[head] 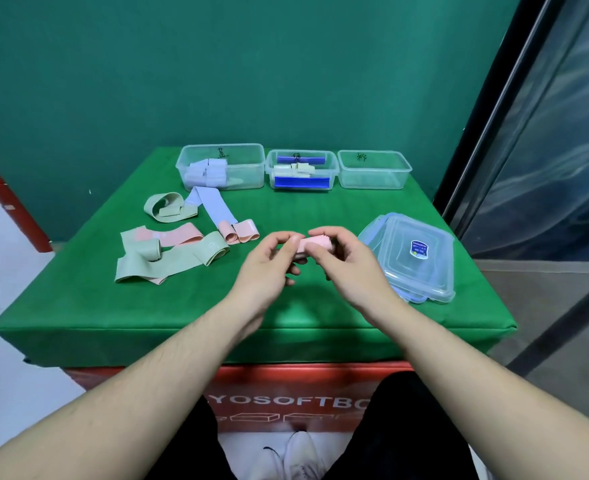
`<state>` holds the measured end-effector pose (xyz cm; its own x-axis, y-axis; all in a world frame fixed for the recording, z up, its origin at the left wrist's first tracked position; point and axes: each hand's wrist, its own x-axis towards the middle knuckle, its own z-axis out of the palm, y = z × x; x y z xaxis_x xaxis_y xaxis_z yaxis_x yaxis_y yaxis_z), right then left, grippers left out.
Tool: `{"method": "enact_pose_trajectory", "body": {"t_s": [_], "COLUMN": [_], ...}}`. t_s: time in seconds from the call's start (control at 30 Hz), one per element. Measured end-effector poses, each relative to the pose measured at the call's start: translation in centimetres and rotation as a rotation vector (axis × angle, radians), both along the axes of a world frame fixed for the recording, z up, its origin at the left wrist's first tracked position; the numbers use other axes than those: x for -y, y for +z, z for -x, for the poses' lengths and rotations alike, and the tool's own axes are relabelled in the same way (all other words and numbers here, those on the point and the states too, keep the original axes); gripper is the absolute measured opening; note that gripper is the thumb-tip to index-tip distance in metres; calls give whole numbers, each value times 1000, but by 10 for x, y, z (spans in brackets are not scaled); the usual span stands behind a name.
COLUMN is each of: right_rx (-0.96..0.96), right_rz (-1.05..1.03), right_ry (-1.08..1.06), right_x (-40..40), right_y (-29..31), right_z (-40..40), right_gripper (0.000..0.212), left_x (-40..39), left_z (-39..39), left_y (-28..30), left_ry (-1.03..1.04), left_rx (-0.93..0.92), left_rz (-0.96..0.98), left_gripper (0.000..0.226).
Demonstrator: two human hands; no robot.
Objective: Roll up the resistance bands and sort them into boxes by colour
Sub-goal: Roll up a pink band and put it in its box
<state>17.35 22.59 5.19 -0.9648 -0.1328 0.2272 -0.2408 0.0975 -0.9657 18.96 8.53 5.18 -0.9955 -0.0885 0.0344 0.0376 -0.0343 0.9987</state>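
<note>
A rolled pink band [315, 244] is held above the middle of the green table [113, 306]. My left hand [268, 263] pinches its left end, and my right hand [343, 258] curls over its right end. Three clear boxes stand at the back: the left box [251, 161] holds pale blue rolls, the middle box [331, 168] holds pale green rolls between blue clips, and nothing lies in the right box [402, 174]. Loose bands lie at the left: a green loop [168, 207], a blue band [213, 206], pink bands [239, 232] and green bands [168, 261].
A stack of clear lids [414, 254] lies at the table's right side. A red fire extinguisher [12, 206] leans at the far left by the green wall. A glass partition stands to the right. The table's front edge is near my forearms.
</note>
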Motion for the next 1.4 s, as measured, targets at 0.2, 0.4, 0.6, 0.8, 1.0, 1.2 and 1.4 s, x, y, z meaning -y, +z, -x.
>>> {"method": "enact_pose_trajectory", "body": {"t_s": [0.2,0.4,0.6,0.8,1.0,1.2,1.4], "right_rx": [-30,-140,-213,-266,-300,-193,-87], "right_rz": [73,-88,-241,-411,-503,-363,-317], "right_ry": [106,108,141,68,60,138,91], "right_x": [-1,2,4,6,8,6,1], "right_y": [26,36,41,47,50,52,42], "right_z": [-12,-15,-17,-2,17,42,84], "right_gripper": [23,31,27,27,31,38,33], "left_x": [-7,-6,1,12,19,22,17], "left_z": [-7,-11,-10,5,18,43,81], "left_y": [18,35,37,39,42,43,37], "left_ry": [-60,-127,-148,-210,-357,-306,-268], "left_rx": [197,287,285,244,213,246,386], "left_rz": [-287,-414,-334,-519,-516,-710,-701], "left_gripper": [31,32,20,30,26,50,38]}}
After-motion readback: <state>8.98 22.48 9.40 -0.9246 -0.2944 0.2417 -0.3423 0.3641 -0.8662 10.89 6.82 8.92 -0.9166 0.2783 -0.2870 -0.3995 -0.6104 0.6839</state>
